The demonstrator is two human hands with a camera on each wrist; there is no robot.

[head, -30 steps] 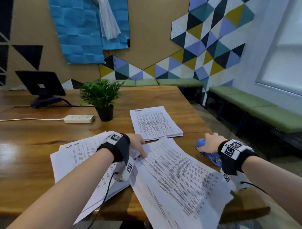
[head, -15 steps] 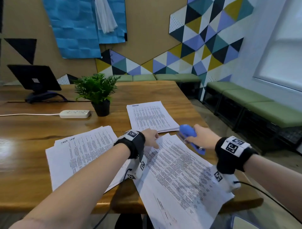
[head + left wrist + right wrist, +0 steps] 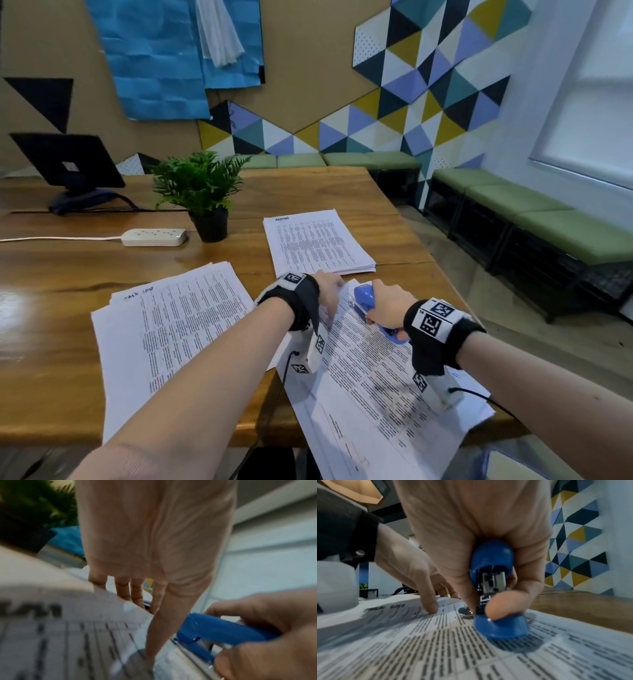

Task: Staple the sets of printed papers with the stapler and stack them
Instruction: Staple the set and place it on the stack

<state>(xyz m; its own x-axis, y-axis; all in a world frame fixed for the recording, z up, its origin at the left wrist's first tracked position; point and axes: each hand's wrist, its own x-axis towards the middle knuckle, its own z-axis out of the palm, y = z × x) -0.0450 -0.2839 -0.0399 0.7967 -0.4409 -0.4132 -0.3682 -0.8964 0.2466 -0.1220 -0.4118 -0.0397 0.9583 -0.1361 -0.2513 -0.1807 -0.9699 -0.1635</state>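
A printed paper set (image 3: 376,383) lies slanted over the table's near edge. My left hand (image 3: 329,291) holds its top corner, thumb on the sheet (image 3: 68,635) and fingers past the edge. My right hand (image 3: 385,303) grips a blue stapler (image 3: 363,297) standing on that corner beside the left thumb. In the right wrist view the stapler (image 3: 493,555) has its base on the printed page (image 3: 436,649) and its mouth points away from me. A loose pile of printed sheets (image 3: 164,325) lies to the left. A squared stack (image 3: 315,243) lies further back.
A potted plant (image 3: 202,192) and a white power strip (image 3: 154,237) stand behind the left pile. A dark tablet on a stand (image 3: 68,164) is at the far left. The wooden table's right edge (image 3: 442,274) runs close to my right hand; green benches (image 3: 548,219) line the wall.
My right hand lifted the stapler from the table near the right edge and brought it left onto the paper set's top corner. My left hand stayed at that corner.
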